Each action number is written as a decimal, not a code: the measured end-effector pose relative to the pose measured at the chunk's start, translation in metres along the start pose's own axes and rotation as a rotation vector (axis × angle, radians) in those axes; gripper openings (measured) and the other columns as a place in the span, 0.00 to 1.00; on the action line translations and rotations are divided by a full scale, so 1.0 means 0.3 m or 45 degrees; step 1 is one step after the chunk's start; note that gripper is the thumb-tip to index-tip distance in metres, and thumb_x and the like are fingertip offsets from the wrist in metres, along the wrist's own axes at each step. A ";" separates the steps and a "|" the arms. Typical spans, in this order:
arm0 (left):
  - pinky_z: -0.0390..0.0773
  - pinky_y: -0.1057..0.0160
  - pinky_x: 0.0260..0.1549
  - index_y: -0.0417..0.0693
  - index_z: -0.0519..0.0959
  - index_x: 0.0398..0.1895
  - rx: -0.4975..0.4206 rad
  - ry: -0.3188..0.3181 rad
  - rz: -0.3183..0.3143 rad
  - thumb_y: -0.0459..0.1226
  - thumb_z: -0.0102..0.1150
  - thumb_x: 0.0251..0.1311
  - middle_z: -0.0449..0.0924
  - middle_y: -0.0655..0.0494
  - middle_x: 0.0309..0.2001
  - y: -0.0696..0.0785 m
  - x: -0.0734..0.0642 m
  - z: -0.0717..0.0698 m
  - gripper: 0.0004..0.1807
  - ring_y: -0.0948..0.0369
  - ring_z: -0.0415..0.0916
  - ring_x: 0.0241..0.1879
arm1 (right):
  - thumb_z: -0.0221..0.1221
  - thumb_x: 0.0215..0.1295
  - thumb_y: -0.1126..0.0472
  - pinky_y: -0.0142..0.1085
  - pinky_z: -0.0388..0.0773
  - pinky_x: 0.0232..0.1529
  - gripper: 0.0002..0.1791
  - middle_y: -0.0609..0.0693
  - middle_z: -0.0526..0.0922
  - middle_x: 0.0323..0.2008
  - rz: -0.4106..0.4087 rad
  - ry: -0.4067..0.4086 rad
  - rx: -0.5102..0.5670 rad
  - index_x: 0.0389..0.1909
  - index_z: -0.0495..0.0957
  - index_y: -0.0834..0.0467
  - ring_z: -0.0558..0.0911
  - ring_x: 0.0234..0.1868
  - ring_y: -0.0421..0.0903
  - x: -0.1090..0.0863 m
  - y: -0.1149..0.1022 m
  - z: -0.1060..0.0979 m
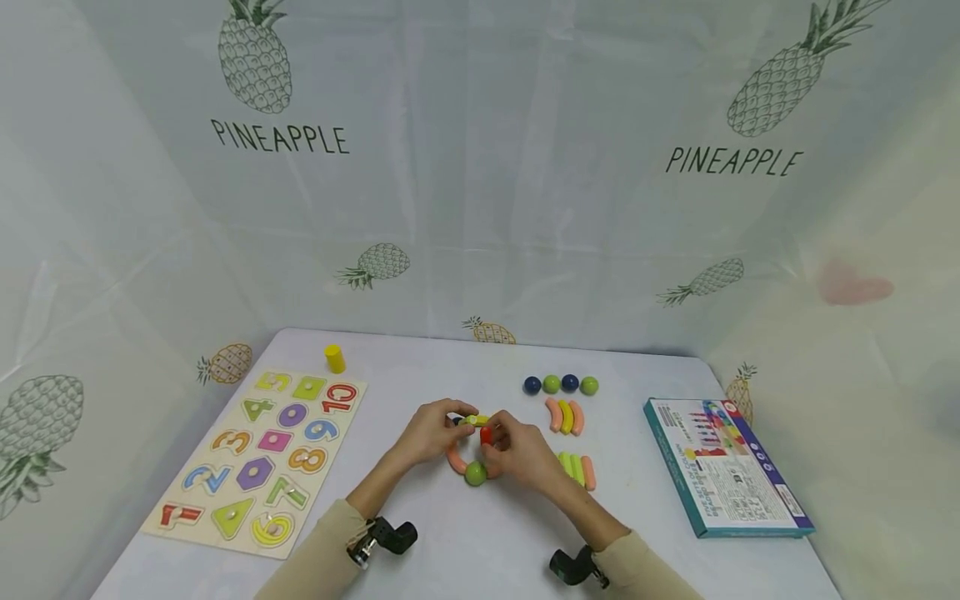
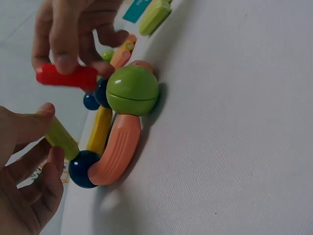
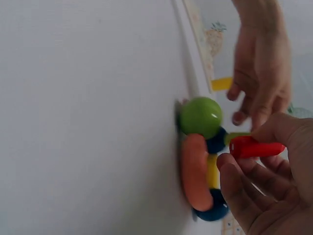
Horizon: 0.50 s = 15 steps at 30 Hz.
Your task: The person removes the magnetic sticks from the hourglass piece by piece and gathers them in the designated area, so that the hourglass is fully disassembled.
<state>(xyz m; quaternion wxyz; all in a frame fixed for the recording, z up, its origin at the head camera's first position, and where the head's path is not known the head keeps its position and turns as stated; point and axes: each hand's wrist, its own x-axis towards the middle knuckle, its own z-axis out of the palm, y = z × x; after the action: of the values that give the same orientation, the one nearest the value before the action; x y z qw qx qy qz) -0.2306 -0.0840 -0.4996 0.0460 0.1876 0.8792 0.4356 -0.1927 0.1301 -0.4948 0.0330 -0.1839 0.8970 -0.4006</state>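
My left hand (image 1: 431, 432) pinches a light green stick (image 2: 62, 139) between thumb and fingers. The stick's lower end meets a dark blue ball (image 2: 82, 172). In my right hand (image 1: 519, 450), thumb and fingertips hold a short red stick (image 3: 255, 148), raised beside the green one. Below both hands lies a ring of pieces on the table: a big green ball (image 1: 476, 473), curved salmon sticks (image 2: 120, 152), a yellow curved stick (image 2: 99, 129) and dark blue balls. In the right wrist view, the green ball (image 3: 201, 117) touches a salmon stick (image 3: 196, 171), and another blue ball (image 3: 212, 211) sits at its end.
Blue and green balls (image 1: 551, 384) line up at the back right, above curved sticks (image 1: 566, 417) and straight sticks (image 1: 576, 469). A wooden number puzzle board (image 1: 255, 446) lies left, a yellow cylinder (image 1: 334, 358) behind it. A flat box (image 1: 723, 467) lies right.
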 end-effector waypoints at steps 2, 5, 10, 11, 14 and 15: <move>0.71 0.66 0.21 0.52 0.85 0.50 0.021 0.001 0.002 0.38 0.69 0.62 0.83 0.55 0.34 -0.003 0.001 0.000 0.13 0.66 0.73 0.22 | 0.66 0.65 0.56 0.31 0.79 0.29 0.13 0.44 0.84 0.36 0.040 0.028 0.024 0.47 0.76 0.52 0.81 0.34 0.39 -0.004 0.007 -0.043; 0.72 0.66 0.25 0.54 0.85 0.49 0.085 0.019 0.005 0.38 0.69 0.62 0.85 0.56 0.41 -0.008 0.001 0.000 0.12 0.66 0.73 0.26 | 0.66 0.66 0.57 0.32 0.80 0.28 0.13 0.45 0.84 0.37 0.126 0.085 0.049 0.48 0.77 0.52 0.81 0.34 0.41 -0.020 0.027 -0.126; 0.69 0.66 0.24 0.57 0.85 0.50 0.204 0.044 -0.035 0.41 0.69 0.62 0.85 0.58 0.43 -0.017 0.003 0.006 0.13 0.66 0.71 0.27 | 0.65 0.67 0.57 0.33 0.81 0.31 0.14 0.48 0.84 0.39 0.294 0.188 0.018 0.51 0.78 0.55 0.81 0.36 0.45 -0.075 0.088 -0.278; 0.69 0.66 0.23 0.57 0.85 0.50 0.220 0.049 -0.047 0.42 0.69 0.62 0.85 0.59 0.40 -0.018 0.005 0.007 0.13 0.66 0.71 0.26 | 0.65 0.67 0.57 0.34 0.82 0.32 0.15 0.49 0.83 0.40 0.328 0.200 0.013 0.52 0.77 0.56 0.80 0.37 0.46 -0.088 0.103 -0.305; 0.67 0.65 0.21 0.57 0.85 0.52 0.241 0.053 -0.066 0.43 0.69 0.62 0.82 0.62 0.33 -0.026 0.014 0.006 0.15 0.65 0.70 0.24 | 0.63 0.68 0.56 0.36 0.82 0.32 0.17 0.52 0.83 0.41 0.371 0.203 -0.004 0.53 0.76 0.59 0.81 0.37 0.47 -0.129 0.159 -0.372; 0.66 0.65 0.21 0.57 0.85 0.52 0.247 0.055 -0.073 0.43 0.69 0.62 0.80 0.62 0.30 -0.028 0.015 0.006 0.15 0.65 0.70 0.24 | 0.63 0.68 0.56 0.36 0.82 0.32 0.17 0.53 0.83 0.41 0.389 0.197 -0.008 0.53 0.76 0.60 0.81 0.37 0.48 -0.141 0.178 -0.389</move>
<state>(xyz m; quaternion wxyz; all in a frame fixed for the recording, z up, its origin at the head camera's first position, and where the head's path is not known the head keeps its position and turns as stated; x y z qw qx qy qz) -0.2368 -0.0857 -0.5068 0.0213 0.1564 0.9230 0.3509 -0.1937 0.2602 -0.4586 0.0237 -0.0141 0.9156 -0.4011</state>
